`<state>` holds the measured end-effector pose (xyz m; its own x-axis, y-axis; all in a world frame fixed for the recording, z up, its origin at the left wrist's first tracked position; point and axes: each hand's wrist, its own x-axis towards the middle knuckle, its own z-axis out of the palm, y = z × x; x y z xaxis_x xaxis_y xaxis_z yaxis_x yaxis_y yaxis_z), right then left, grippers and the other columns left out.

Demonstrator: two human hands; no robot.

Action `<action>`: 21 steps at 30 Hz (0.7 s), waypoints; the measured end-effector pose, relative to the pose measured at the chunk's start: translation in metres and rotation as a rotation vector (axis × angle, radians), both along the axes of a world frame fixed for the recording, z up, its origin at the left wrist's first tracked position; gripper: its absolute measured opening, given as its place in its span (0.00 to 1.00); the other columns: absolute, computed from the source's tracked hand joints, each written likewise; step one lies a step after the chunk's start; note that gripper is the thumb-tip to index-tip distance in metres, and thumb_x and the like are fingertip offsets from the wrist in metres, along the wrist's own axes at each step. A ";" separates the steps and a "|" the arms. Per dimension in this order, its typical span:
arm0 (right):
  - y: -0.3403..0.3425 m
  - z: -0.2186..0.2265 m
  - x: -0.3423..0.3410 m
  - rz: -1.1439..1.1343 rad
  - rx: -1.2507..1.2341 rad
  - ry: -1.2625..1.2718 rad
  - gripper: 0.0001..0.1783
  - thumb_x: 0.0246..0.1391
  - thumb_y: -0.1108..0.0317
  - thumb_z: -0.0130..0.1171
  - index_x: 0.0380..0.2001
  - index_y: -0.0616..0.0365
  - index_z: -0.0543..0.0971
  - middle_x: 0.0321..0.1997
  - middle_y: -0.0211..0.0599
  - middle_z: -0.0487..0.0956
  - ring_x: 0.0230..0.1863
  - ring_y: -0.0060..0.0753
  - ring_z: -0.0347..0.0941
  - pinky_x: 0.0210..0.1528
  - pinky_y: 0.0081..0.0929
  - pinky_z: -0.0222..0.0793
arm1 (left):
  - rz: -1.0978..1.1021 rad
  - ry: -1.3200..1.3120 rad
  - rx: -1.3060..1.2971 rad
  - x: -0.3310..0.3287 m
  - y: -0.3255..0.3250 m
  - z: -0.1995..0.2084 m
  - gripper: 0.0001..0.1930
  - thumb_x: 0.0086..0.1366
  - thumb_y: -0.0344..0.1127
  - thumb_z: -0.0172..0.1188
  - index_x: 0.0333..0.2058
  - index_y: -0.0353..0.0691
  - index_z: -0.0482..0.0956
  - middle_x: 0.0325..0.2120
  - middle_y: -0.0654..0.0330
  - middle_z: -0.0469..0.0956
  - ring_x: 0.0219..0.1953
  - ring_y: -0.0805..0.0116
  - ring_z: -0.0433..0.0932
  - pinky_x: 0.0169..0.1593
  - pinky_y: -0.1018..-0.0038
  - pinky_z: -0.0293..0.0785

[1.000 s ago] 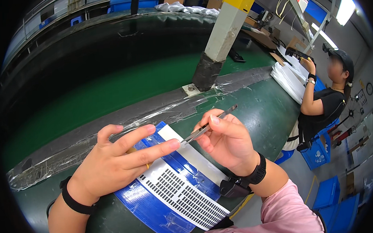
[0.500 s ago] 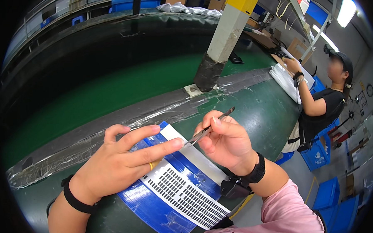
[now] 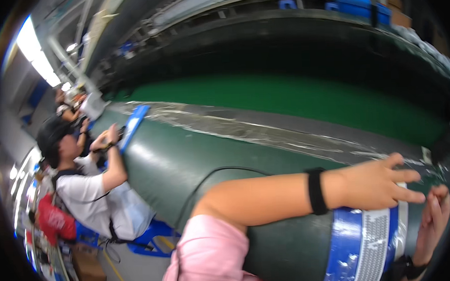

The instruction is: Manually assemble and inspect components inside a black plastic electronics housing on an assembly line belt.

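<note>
My left hand [image 3: 370, 184] reaches across from the lower middle, fingers stretched and apart, over the upper end of a blue board [image 3: 341, 243]. A white sheet [image 3: 374, 239] with rows of small dark labels lies on that board, beside a pale strip [image 3: 402, 215]. At the right rim my right hand [image 3: 434, 219] is blurred, its fingers curled together close to my left fingertips. The slim metal tweezers it held in the earlier frame cannot be made out now.
The green worktable [image 3: 284, 243] has a taped grey ledge [image 3: 244, 127] along its far side. A black cable [image 3: 211, 171] runs over it. At left a co-worker in white [image 3: 86, 186] sits on a blue stool [image 3: 151, 239], next to a blue board [image 3: 134, 127].
The view has swung left, so my hands and the board now appear at the lower right. The co-worker in black has left view; seated people at left have come in.
</note>
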<state>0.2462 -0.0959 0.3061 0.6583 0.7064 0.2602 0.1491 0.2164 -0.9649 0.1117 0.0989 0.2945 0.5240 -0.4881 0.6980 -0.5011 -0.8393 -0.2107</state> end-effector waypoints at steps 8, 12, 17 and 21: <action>0.032 -0.034 -0.006 0.020 0.081 0.040 0.13 0.47 0.73 0.52 0.36 0.60 0.62 0.28 0.23 0.63 0.16 0.04 0.51 0.15 0.02 0.44 | 0.082 0.040 0.065 -0.025 0.001 -0.008 0.04 0.42 0.34 0.58 0.13 0.49 0.78 0.42 0.71 0.68 0.52 0.67 0.59 0.51 0.62 0.56; 0.022 -0.028 -0.002 0.066 0.020 0.113 0.13 0.48 0.72 0.51 0.36 0.60 0.62 0.27 0.23 0.62 0.16 0.03 0.51 0.15 0.01 0.45 | 0.099 0.010 0.065 -0.024 -0.004 -0.006 0.04 0.43 0.35 0.57 0.14 0.49 0.79 0.40 0.70 0.69 0.51 0.68 0.61 0.51 0.62 0.57; 0.027 -0.028 -0.004 0.083 0.019 0.149 0.13 0.48 0.72 0.51 0.37 0.60 0.62 0.26 0.22 0.62 0.16 0.02 0.52 0.13 0.00 0.43 | 0.138 -0.027 0.080 -0.022 -0.007 -0.009 0.04 0.44 0.36 0.56 0.14 0.49 0.79 0.40 0.69 0.69 0.51 0.68 0.61 0.51 0.62 0.57; 0.026 -0.029 -0.003 0.158 0.009 0.164 0.13 0.48 0.72 0.51 0.37 0.60 0.62 0.24 0.21 0.62 0.14 0.02 0.50 0.11 0.01 0.41 | 0.170 -0.017 0.110 -0.025 -0.007 -0.005 0.05 0.45 0.36 0.56 0.15 0.49 0.79 0.40 0.68 0.70 0.51 0.67 0.61 0.51 0.62 0.57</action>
<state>0.2433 -0.0695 0.2773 0.5736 0.8022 0.1657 -0.0459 0.2335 -0.9713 0.0865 0.0917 0.2891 0.5942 -0.4671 0.6547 -0.3497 -0.8831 -0.3127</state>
